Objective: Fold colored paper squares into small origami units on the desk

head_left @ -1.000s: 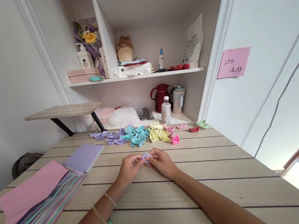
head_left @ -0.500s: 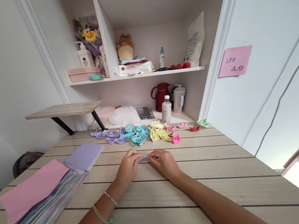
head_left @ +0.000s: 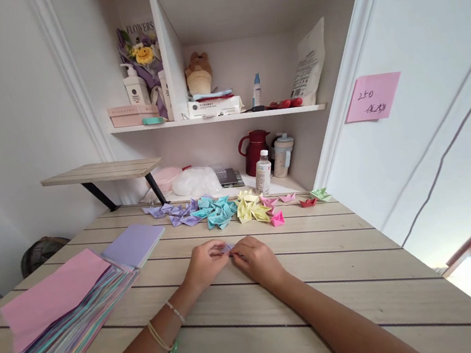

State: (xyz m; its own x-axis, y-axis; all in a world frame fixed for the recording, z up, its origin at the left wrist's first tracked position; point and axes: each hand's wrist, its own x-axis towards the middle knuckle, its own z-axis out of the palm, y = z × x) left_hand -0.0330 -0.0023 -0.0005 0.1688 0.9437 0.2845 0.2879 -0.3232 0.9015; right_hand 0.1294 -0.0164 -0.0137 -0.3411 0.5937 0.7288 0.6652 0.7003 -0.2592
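Note:
A small folded piece of purple paper [head_left: 227, 249] is pinched between my two hands above the middle of the table. My left hand [head_left: 206, 263] grips its left side, with bracelets on that wrist. On the other side, my right hand [head_left: 255, 256] has thumb and fingers closed on the paper's right edge. Much of the paper is hidden behind the fingers. Beyond the hands lie folded paper boats in groups: purple ones [head_left: 174, 212], blue ones [head_left: 216, 211], yellow ones [head_left: 249, 207], pink ones [head_left: 277, 218], a red one [head_left: 308, 203] and a green one [head_left: 320, 194].
At the left lies a thick stack of coloured paper [head_left: 60, 292], pink on top, beside a purple-topped stack [head_left: 135, 243]. A raised wooden stand [head_left: 100, 172] is behind them. A plastic bottle [head_left: 263, 173] and a red jug [head_left: 255, 152] stand at the back.
My fingers have shifted on the purple paper, and more of its face shows between them. The left fingers are slightly more spread. The boats and paper stacks stay put.

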